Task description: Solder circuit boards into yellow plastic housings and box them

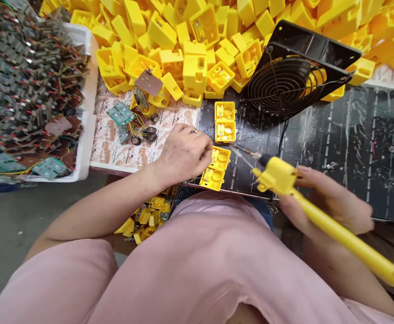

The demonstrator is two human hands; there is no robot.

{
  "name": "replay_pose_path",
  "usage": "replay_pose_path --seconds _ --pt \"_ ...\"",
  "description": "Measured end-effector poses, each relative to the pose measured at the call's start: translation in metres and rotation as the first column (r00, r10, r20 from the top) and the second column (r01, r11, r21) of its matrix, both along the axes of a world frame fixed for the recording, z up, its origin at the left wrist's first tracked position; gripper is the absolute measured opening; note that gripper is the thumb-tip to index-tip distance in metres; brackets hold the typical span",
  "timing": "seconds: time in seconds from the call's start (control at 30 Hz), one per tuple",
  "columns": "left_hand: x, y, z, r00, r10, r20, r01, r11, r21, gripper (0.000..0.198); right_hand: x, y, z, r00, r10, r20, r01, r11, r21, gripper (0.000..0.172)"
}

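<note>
My right hand (328, 198) is wrapped round a yellow soldering gun (281, 175), whose thin metal tip points left toward the small yellow plastic cases. My left hand (186, 150) has its fingers curled at the left edge of an open yellow plastic case (220, 157); its fingertips are partly hidden. Another open case (212, 179) touches that one on the near side. Just beyond, two more open cases (225, 121) stand in line, with small metal parts inside. The soldering tip is close to the gap between the two pairs.
Yellow cases (163, 33) are heaped along the back. A black fan (281, 85) leans at the back right. A white foam box (91, 121) of circuit boards stands left. Wired boards (121, 113) and small round speakers (148, 134) lie near my left hand. More cases (146, 220) sit below the table edge.
</note>
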State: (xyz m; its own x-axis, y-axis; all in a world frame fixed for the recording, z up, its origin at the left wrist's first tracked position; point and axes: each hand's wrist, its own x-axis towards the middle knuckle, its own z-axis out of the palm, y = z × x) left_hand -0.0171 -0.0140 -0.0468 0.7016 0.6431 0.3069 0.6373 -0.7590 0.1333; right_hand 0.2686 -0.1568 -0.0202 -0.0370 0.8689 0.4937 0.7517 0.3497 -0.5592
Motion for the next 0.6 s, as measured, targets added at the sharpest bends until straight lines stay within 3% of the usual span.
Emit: replay_pose_path --seconds 0.1,0.17,0.23,0.33,0.47,0.6 --pt "0.001 0.002 0.002 0.999 -0.019 -0.028 0.019 1.0 -0.01 0.025 -0.018 0.01 -0.001 0.985 0.164 0.051 -0.168 0.982 0.088 0.05" --pt "0.001 0.003 0.004 0.998 -0.033 -0.059 0.032 0.999 -0.013 0.025 -0.024 0.016 0.003 0.968 0.236 0.088 -0.244 0.965 0.096 0.038" --pt "0.001 0.004 0.006 0.995 -0.047 -0.09 0.046 0.999 -0.016 0.027 -0.026 0.022 0.006 0.961 0.245 0.125 -0.261 0.957 0.129 0.028" --pt "0.003 0.006 0.01 0.99 -0.067 -0.122 0.062 0.997 -0.043 0.031 -0.026 0.027 0.004 0.957 0.261 0.128 -0.28 0.947 0.159 0.028" --pt "0.005 0.007 0.012 0.988 -0.056 -0.143 0.043 0.995 -0.095 0.03 -0.023 0.027 0.004 0.935 0.338 0.107 -0.349 0.931 0.107 0.032" --pt "0.006 0.008 0.012 0.989 -0.053 -0.141 0.036 0.992 -0.121 0.027 -0.014 0.021 0.011 0.951 0.308 0.042 -0.309 0.951 0.019 0.017"
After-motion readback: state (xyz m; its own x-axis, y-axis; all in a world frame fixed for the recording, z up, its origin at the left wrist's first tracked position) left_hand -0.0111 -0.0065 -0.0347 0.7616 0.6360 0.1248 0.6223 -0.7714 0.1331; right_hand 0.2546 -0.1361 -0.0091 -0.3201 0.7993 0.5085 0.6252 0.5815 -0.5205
